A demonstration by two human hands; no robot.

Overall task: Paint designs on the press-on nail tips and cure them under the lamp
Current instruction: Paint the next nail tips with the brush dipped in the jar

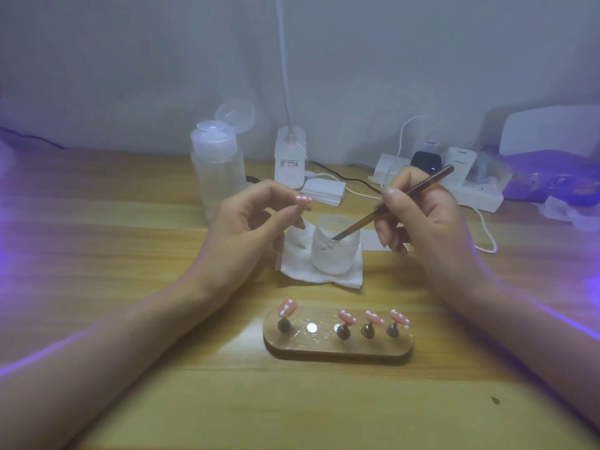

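2 bare forearms come in from the lower corners of the frame over a wooden table (136,241), and between them, low in the centre, lies a flat oval wooden stand (337,349). 4 small metal pegs stand on it, each topped with a pink nail tip dotted in white: 1 at the stand's left end (287,308) and 3 close together toward its right end (374,317). A round silver spot (311,327) on the stand, between the left peg and the other 3, has no peg on it. Above the stand, mid-frame, a frosted jar (336,254) sits on a crumpled white wipe (293,259). The right hand (418,212) has its fingers curled round a thin brown brush (360,222), which slants down to the left with its tip inside the jar. The left hand (246,219) is raised just left of the jar and pinches a 5th pink tip (303,199) between thumb and forefinger, its other fingers loosely bent. Behind the hands, upper centre, stand a clear pump bottle (218,167) with its cap flipped open, a smaller labelled bottle (290,157) and a stack of white pads (324,190). To the right lies a white power strip (477,193) with plugs and a white cable, and at the far right edge a white lamp (548,131) throws violet light on what lies under it.
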